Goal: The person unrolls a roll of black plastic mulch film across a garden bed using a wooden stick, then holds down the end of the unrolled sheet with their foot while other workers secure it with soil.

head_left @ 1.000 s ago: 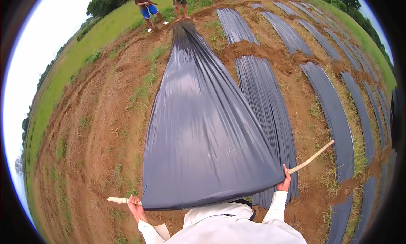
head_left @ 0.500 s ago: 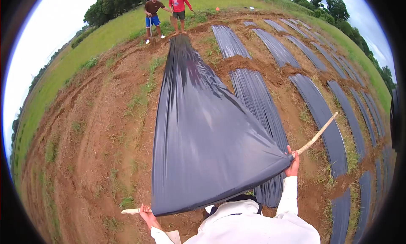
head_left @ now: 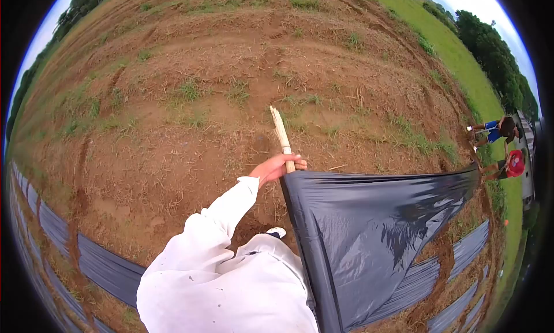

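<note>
My left hand [head_left: 280, 167] is closed around the pale end of a wooden pole [head_left: 281, 134]; the pole's tip is frayed and split. Black plastic mulch film [head_left: 369, 229] is rolled on this pole just past my fingers and stretches, creased and shiny, toward the field's far edge at the right. The lower part of the roll runs out of the picture beside my white shirt [head_left: 236, 290]. My right hand is out of sight, as is the pole's other end.
Two people [head_left: 501, 131] stand by the film's far end. Film-covered beds [head_left: 109, 269] lie at the lower left, and more strips [head_left: 470, 249] at the lower right. Bare brown soil [head_left: 173, 142] with grass tufts spreads ahead. My shoe [head_left: 277, 232] shows beside the roll.
The view has swung left, so the film and the two people now appear at the right. My right hand has left the picture. My left hand still grips the pole.
</note>
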### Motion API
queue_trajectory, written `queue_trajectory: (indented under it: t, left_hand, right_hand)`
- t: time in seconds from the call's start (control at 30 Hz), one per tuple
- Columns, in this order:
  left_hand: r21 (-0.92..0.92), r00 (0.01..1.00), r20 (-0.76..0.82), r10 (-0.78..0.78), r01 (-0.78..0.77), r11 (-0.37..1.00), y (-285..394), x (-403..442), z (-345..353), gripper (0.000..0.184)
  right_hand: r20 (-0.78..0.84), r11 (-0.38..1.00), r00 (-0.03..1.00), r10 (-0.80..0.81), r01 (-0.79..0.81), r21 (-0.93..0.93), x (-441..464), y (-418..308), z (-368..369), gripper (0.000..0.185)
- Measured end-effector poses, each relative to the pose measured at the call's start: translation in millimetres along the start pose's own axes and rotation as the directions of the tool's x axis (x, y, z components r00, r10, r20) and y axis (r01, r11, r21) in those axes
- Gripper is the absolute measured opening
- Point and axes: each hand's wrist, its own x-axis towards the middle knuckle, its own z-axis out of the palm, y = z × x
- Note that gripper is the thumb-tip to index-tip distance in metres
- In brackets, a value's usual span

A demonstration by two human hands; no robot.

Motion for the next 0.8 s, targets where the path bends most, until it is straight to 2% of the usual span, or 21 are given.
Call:
queue_trajectory:
  t: [0.03, 0.07, 0.17, 0.2, 0.27, 0.3, 0.37, 0.4, 0.43, 0.47, 0.5, 0.53, 0.57, 0.63, 0.67, 0.7, 0.73, 0.77, 0.8]
  left_hand:
    - [-0.069, 0.997, 0.078, 0.0, 0.006, 0.998, 4, -7, 10, 0.013]
    - [0.008, 0.997, 0.083, 0.006, -0.007, 1.0, 8, -14, 22, 0.012]
    - [0.036, 0.974, 0.211, 0.086, -0.096, 0.995, 8, -25, 29, 0.01]
    - [0.044, 0.977, 0.207, 0.055, -0.066, 0.997, 6, -34, 30, 0.01]
    - [-0.155, 0.958, 0.271, 0.095, -0.054, 0.986, 4, -38, 42, 0.008]
    - [-0.221, 0.921, 0.366, 0.132, -0.052, 0.974, -7, -32, 34, 0.011]
    - [-0.328, 0.977, 0.195, 0.089, -0.021, 0.945, -33, -48, 45, 0.015]
    - [-0.332, 0.975, 0.208, 0.074, 0.0, 0.943, -43, -57, 40, 0.015]
    - [-0.235, 0.995, 0.099, 0.005, 0.018, 0.972, -53, -63, 29, 0.017]
    - [-0.129, 0.998, -0.006, -0.056, 0.055, 0.99, -64, -67, 17, 0.02]
    - [-0.17, 1.0, -0.013, -0.027, 0.024, 0.985, -80, -69, -5, 0.028]
    - [-0.169, 0.989, -0.003, -0.149, 0.147, 0.975, -83, -79, -13, 0.033]
    - [-0.137, 0.978, -0.024, -0.205, 0.2, 0.97, -84, -90, -20, 0.034]
    - [-0.112, 0.969, -0.117, -0.215, 0.203, 0.973, -86, -107, -50, 0.032]
    - [-0.093, 0.978, -0.143, -0.155, 0.142, 0.985, -85, -115, -65, 0.028]
    - [-0.125, 0.981, -0.141, -0.132, 0.114, 0.986, -76, -130, -52, 0.019]
    - [-0.157, 0.988, -0.15, -0.049, 0.025, 0.987, -78, -130, -71, 0.013]
    - [-0.146, 0.99, -0.129, -0.057, 0.038, 0.988, -70, -128, -76, 0.013]
    - [-0.115, 0.992, -0.114, -0.051, 0.037, 0.993, -62, -130, -82, 0.014]
  right_hand:
    - [0.006, 1.0, 1.0, -0.021, 0.021, -0.01, 7, -11, -20, 0.041]
    - [0.02, 0.998, 0.998, -0.062, 0.062, -0.029, 13, -27, -35, 0.041]
    - [0.079, 0.961, 0.964, -0.254, 0.261, -0.097, 10, -55, -76, 0.034]
    - [0.054, 0.958, 0.964, -0.26, 0.264, -0.114, 2, -70, -82, 0.034]
    - [0.218, 0.997, 0.973, -0.08, 0.076, 0.025, -24, -101, -90, 0.027]
    - [0.183, 0.993, 0.976, -0.118, 0.112, 0.046, -35, -112, -95, 0.027]
    - [0.161, 0.941, 0.981, -0.112, 0.053, 0.334, -50, -130, -90, 0.023]
    - [0.052, 0.959, 0.983, -0.176, 0.159, 0.236, -63, -133, -86, 0.022]
    - [0.042, 0.956, 0.981, -0.19, 0.175, 0.235, -62, -139, -98, 0.022]
    - [0.098, 0.973, 0.984, -0.149, 0.128, 0.191, -59, -141, -114, 0.022]
    - [0.137, 0.982, 0.982, -0.127, 0.105, 0.156, -66, -148, -132, 0.022]
    - [0.097, 0.985, 0.981, -0.167, 0.163, 0.054, -90, -151, -119, 0.021]
    - [-0.087, 0.979, 0.975, -0.204, 0.202, -0.032, -113, -155, -100, 0.023]
    - [-0.032, 0.99, 0.992, -0.124, 0.126, 0.066, -122, -168, -113, 0.022]
    - [-0.063, 0.981, 0.984, -0.165, 0.17, 0.098, -125, -172, -118, 0.022]
    - [-0.035, 0.983, 0.988, -0.152, 0.154, 0.1, -131, -175, -121, 0.022]
    - [-0.001, 0.987, 0.992, -0.129, 0.128, 0.097, -136, -174, -125, 0.023]
    - [-0.017, 0.984, 0.99, -0.14, 0.141, 0.113, -137, -168, -130, 0.023]
    - [0.039, 0.979, 0.991, -0.131, 0.123, 0.161, -138, -163, -135, 0.024]
